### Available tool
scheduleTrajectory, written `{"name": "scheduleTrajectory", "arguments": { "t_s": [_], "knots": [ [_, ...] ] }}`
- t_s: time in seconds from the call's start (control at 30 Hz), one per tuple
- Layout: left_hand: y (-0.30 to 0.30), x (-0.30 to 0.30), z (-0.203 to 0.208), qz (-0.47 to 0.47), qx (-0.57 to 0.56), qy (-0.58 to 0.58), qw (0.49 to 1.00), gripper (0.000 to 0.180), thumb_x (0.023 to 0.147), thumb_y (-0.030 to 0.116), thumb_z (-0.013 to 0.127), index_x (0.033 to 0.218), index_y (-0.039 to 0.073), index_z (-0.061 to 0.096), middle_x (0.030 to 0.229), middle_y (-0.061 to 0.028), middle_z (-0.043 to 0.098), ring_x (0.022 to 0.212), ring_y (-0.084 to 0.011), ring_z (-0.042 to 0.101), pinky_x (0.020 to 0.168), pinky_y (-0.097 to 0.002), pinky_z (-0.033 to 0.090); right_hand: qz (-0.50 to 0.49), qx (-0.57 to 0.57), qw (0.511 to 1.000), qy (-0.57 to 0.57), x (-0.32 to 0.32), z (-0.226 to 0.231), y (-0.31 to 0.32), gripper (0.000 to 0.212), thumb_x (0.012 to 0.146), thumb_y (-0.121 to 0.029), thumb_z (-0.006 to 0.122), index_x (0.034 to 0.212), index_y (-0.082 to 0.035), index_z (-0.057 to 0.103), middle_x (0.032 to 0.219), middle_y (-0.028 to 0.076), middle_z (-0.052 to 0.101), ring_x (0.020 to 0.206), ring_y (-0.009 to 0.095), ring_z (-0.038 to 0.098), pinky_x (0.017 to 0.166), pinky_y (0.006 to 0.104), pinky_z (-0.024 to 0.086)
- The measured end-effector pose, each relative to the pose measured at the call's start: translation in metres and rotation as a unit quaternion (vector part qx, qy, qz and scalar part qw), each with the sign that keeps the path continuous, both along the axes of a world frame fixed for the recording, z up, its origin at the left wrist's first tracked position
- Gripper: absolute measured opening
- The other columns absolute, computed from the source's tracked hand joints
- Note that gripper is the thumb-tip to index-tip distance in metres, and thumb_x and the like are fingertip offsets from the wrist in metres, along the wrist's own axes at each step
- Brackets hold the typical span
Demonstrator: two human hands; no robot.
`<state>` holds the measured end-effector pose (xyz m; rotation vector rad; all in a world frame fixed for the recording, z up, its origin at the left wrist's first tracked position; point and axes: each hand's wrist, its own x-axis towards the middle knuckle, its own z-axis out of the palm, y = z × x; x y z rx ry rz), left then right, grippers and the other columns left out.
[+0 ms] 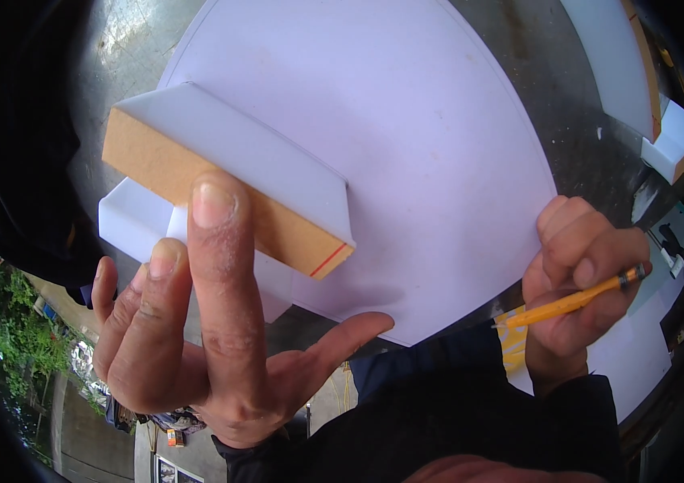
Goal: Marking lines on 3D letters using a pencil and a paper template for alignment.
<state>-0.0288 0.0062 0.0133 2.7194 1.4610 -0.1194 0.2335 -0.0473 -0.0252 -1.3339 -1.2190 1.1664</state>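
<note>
A large white panel (pixel 430 153) with a rounded edge lies before me. On its left part sits a white block (pixel 253 153) with a bare brown, wood-like edge and a short red line at one end. My left hand (pixel 205 338) is raised before this block, index finger stretched up over the brown edge; whether the fingertip touches it I cannot tell. Its thumb points right and the other fingers are partly bent. A smaller white piece (pixel 137 213) shows behind those fingers. My right hand (pixel 583 274) is closed at the panel's right edge, with a yellow pencil (pixel 571 304) held in it.
The panel lies over a grey, scuffed surface (pixel 523 56). At the upper right is another curved white piece (pixel 611 60) with a brown edge, beside a small white block (pixel 672 145). A person's dark clothing (pixel 24 161) shows at left. Green plants (pixel 24 338) stand beyond, lower left.
</note>
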Motion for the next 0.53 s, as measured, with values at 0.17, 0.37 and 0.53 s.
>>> {"name": "scheduleTrajectory", "arguments": {
  "t_s": [0.17, 0.37, 0.53],
  "knots": [
    [0.003, 0.005, 0.007, 0.009, -0.002, -0.001, 1.000, 0.130, 0.057, 0.098, 0.056, 0.146, 0.003, 0.051, 0.130, -0.0065, 0.045, 0.121, -0.0239, 0.034, 0.108, -0.0465, 0.036, 0.005, 0.038, 0.999, -0.012, 0.001, -0.004, 0.000, 0.032, 0.104, -0.042, 0.052, 0.096, -0.012, 0.047, 0.071, 0.000, 0.044, 0.061, 0.010, 0.036, 0.060, 0.0292, 0.030],
    [0.003, 0.016, 0.007, 0.030, -0.031, -0.019, 0.999, 0.123, 0.063, 0.096, 0.055, 0.143, 0.003, 0.054, 0.130, -0.0079, 0.040, 0.124, -0.0258, 0.034, 0.113, -0.0507, 0.031, -0.074, 0.052, 0.996, -0.027, -0.011, -0.011, -0.001, 0.030, 0.104, -0.038, 0.054, 0.096, -0.010, 0.046, 0.069, 0.002, 0.044, 0.057, 0.010, 0.037, 0.058, 0.0279, 0.031],
    [-0.008, 0.024, 0.006, 0.091, -0.029, -0.090, 0.991, 0.108, 0.072, 0.091, 0.055, 0.140, 0.008, 0.060, 0.142, -0.0082, 0.038, 0.127, -0.0296, 0.035, 0.116, -0.0563, 0.028, -0.120, 0.039, 0.992, -0.017, -0.018, -0.010, 0.002, 0.031, 0.104, -0.039, 0.055, 0.095, -0.010, 0.046, 0.068, 0.003, 0.044, 0.056, 0.011, 0.038, 0.057, 0.0286, 0.033]
  ]
}}
